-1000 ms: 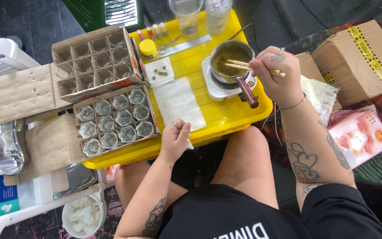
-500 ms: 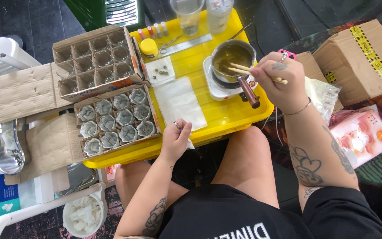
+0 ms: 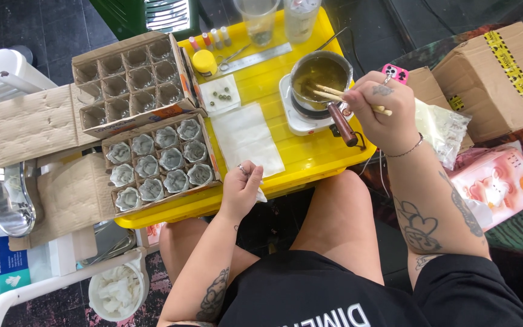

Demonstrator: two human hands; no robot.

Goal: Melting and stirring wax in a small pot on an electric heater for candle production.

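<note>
Right hand (image 3: 381, 115) had its grip closed on two wooden sticks (image 3: 334, 94). The sticks ran toward 10 o'clock from the hand, tips dipped in the amber liquid of the small pot (image 3: 321, 75). The pot sat on a white hot plate (image 3: 301, 118) at about 2 o'clock on the yellow tray (image 3: 310, 154), just beside the hand at its 10 o'clock. The pot handle (image 3: 341, 124) pointed to 5 o'clock and passed under the hand; contact couldn't be confirmed.

Left hand (image 3: 241, 188) rested at the tray's 6 o'clock edge, fingers curled onto the near corner of a white sheet (image 3: 246, 136). Couldn't tell if that grip was pinching or just pressing. Well apart from the pot.

Counts:
- sticks: 2
- cardboard divider boxes: 2. Far box (image 3: 131, 79), 12 cells, glasses looked empty. Near box (image 3: 158, 163), 11 cells visible, each with a whitish filled cup.
- small white pad with dark pellets (image 3: 220, 95): 1, pellets too small to count
- yellow-capped jar (image 3: 204, 62): 1
- metal ruler (image 3: 255, 59): 1
- clear tumblers at 12 o'clock edge (image 3: 258, 18): 2
- small vials (image 3: 210, 39): 4
- pink phone (image 3: 396, 72): 1, just at 12 o'clock of the right hand
</note>
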